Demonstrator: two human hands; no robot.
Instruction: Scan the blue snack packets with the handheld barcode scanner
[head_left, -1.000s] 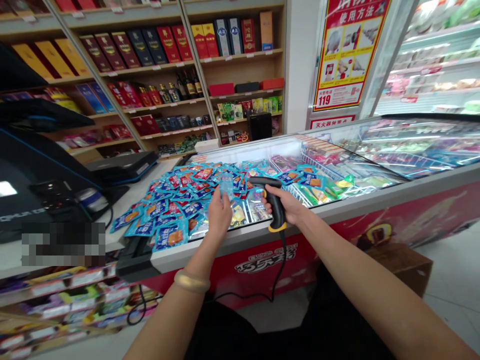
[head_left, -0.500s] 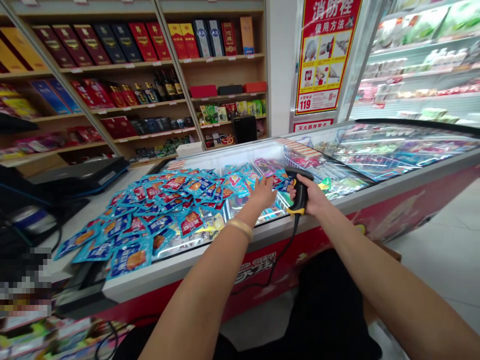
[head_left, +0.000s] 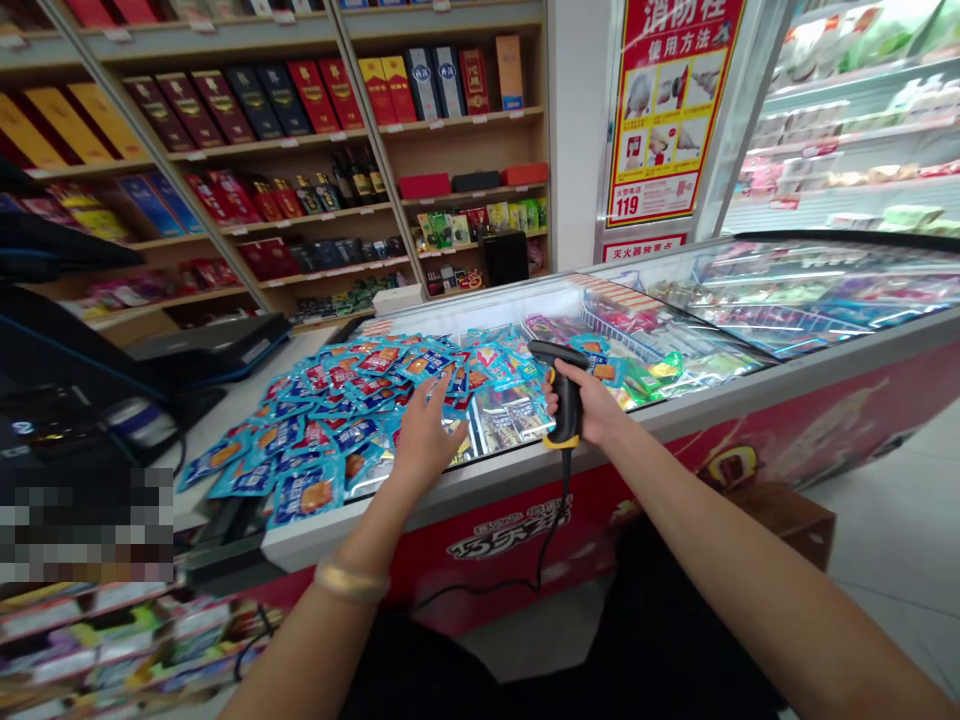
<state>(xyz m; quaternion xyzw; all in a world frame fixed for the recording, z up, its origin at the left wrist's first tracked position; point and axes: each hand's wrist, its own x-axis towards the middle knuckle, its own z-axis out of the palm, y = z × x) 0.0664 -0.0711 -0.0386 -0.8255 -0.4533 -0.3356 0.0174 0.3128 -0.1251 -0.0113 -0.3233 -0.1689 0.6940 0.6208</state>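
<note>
A heap of small blue and red snack packets (head_left: 337,420) lies spread on the glass lid of a chest freezer (head_left: 675,420). My left hand (head_left: 424,435) hovers over the right edge of the heap, fingers apart, holding nothing. My right hand (head_left: 589,405) is wrapped round the handle of a black and yellow barcode scanner (head_left: 562,395), whose head points left toward the packets. Its black cable hangs down the freezer's red front. A gold bangle sits on my left wrist.
A black till and screen (head_left: 67,370) stand at the left on the counter. Wooden shelves (head_left: 315,150) of boxed goods and bottles fill the back wall. A red fire poster (head_left: 667,110) and an open chiller (head_left: 847,130) are at the right.
One second ago my left hand held a packet up before the scanner. It then reached right and set it down, and has come back over the heap with nothing in it.
</note>
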